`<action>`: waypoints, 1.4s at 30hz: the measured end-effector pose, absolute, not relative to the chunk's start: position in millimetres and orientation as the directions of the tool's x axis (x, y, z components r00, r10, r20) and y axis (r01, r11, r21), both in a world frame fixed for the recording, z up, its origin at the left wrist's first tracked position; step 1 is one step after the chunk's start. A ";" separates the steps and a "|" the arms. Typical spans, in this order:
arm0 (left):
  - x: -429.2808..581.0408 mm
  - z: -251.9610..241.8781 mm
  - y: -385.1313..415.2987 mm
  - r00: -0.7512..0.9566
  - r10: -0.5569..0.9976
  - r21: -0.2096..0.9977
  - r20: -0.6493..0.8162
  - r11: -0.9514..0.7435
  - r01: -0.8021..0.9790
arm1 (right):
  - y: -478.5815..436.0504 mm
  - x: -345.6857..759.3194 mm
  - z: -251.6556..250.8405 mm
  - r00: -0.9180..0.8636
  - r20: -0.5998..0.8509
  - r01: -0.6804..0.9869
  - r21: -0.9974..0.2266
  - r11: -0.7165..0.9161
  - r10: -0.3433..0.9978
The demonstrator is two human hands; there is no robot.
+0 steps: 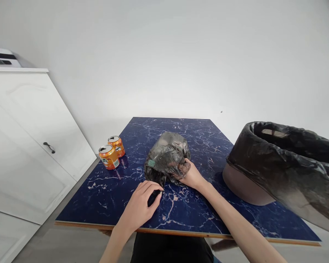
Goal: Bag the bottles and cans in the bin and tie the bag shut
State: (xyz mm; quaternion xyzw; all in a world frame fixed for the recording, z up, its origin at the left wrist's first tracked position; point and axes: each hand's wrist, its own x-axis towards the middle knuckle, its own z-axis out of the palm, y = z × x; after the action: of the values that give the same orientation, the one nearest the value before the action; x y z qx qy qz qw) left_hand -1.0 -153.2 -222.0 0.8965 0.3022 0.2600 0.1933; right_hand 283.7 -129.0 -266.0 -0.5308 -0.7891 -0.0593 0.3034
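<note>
A bunched black plastic bag [167, 155] rests on the table in front of me, semi-transparent, with a small green patch on its left side. What is inside, if anything, I cannot make out. My right hand [190, 175] grips the bag's right side, the fingers partly hidden behind the plastic. At the near edge of the bag, my left hand [142, 201] pinches a bit of the plastic between thumb and fingers. Two open orange soda cans [109, 157] stand upright at the left, apart from both hands.
A brownish bin [244, 184] stands on the right of the dark blue marbled table [167, 215], lined with a black bag [263, 160] that hangs over its rim. To the left is a white cabinet [30, 138] with a printer-like device [2, 58] on top. A white wall rises behind.
</note>
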 end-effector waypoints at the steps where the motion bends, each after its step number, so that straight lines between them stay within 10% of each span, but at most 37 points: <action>1: -1.1 -221.1 -153.2 0.682 0.643 0.512 0.350 -0.740 0.435 | -128.5 283.8 -267.0 -0.257 0.540 0.872 -0.228 0.433 0.802; 13: 50.7 -200.3 -179.8 0.748 0.519 0.547 0.414 -0.799 0.250 | -124.3 283.6 -271.6 -0.151 0.514 0.902 -0.278 0.330 0.844; 26: 77.9 -226.7 -112.5 0.578 0.676 0.177 0.458 -0.706 0.686 | -128.4 277.9 -260.9 -0.114 0.514 0.863 -0.373 0.341 0.850; 42: 70.5 -241.8 -87.7 0.613 0.658 0.123 0.436 -0.719 0.684 | -125.6 280.4 -260.4 0.084 0.528 0.904 -0.398 0.159 0.845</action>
State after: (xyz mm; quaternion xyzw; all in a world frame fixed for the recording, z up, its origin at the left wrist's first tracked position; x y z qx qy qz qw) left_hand 70.5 -87.7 -241.8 0.8977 0.3739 0.2313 -0.0281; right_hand 280.4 -125.6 -260.4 -0.6473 -0.6753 -0.0418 0.3510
